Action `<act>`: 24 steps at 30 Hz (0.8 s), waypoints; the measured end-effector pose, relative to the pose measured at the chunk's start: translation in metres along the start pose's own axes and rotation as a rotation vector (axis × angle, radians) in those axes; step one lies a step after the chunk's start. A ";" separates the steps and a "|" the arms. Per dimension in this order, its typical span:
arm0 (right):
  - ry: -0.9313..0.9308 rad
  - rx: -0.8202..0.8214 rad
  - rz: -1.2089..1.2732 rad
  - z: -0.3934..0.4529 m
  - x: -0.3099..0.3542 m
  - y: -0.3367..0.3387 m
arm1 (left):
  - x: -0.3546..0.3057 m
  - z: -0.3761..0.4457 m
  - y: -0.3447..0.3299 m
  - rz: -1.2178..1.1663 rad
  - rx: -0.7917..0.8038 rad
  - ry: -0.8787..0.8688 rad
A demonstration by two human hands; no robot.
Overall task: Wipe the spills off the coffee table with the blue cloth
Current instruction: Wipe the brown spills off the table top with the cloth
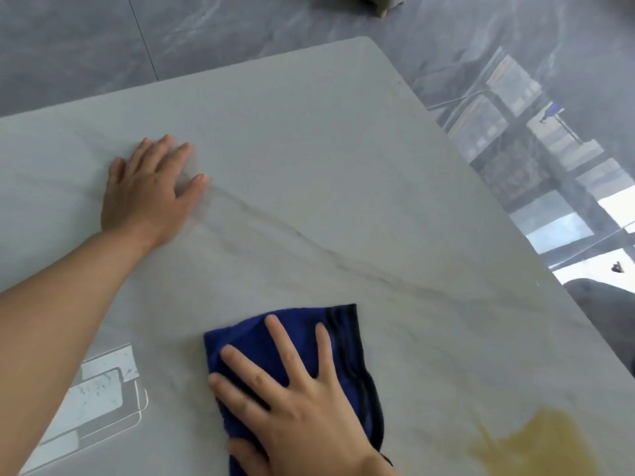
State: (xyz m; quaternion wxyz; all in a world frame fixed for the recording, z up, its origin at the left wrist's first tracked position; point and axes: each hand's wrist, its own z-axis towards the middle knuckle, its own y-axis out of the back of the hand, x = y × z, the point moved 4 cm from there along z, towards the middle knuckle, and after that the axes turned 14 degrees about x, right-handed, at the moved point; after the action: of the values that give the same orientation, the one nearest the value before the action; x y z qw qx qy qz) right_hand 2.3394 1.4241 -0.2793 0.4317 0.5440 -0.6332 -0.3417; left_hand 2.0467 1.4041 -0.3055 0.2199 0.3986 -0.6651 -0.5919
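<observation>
A folded blue cloth (347, 352) lies flat on the pale marble coffee table (309, 149), near its front edge. My right hand (295, 407) presses down on the cloth with its fingers spread. To the right of the cloth, a yellowish-brown spill (536, 441) spreads over the table's lower right part. A faint yellowish smear shows around the cloth. My left hand (147, 190) rests palm down on the bare table at the left, fingers apart, holding nothing.
The table's rounded far corner (367, 42) and right edge border a glossy grey tiled floor (515, 97) that reflects windows. A dark object (601, 300) sits on the floor by the right edge. Window reflections shine on the table at lower left.
</observation>
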 end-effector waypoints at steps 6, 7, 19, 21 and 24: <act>-0.248 -0.035 0.002 0.008 -0.053 0.018 | 0.001 0.002 -0.001 -0.004 0.015 0.001; -0.298 -0.026 0.018 0.000 -0.060 0.017 | 0.001 0.001 -0.001 -0.006 0.011 0.003; -0.316 -0.008 -0.009 -0.052 -0.062 -0.003 | -0.036 -0.055 0.016 -0.173 -0.015 -0.104; -0.325 0.020 0.001 -0.053 -0.062 -0.003 | -0.055 -0.101 0.013 -0.232 0.001 -0.130; -0.330 0.041 0.026 -0.053 -0.062 -0.001 | -0.079 -0.182 -0.005 -0.210 0.037 -0.197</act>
State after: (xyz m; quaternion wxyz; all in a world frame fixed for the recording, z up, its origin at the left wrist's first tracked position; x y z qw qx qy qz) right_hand 2.3907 1.4870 -0.2701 0.3148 0.4812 -0.7093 -0.4078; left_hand 2.2333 1.3558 -0.2591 0.0830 0.4099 -0.6491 -0.6354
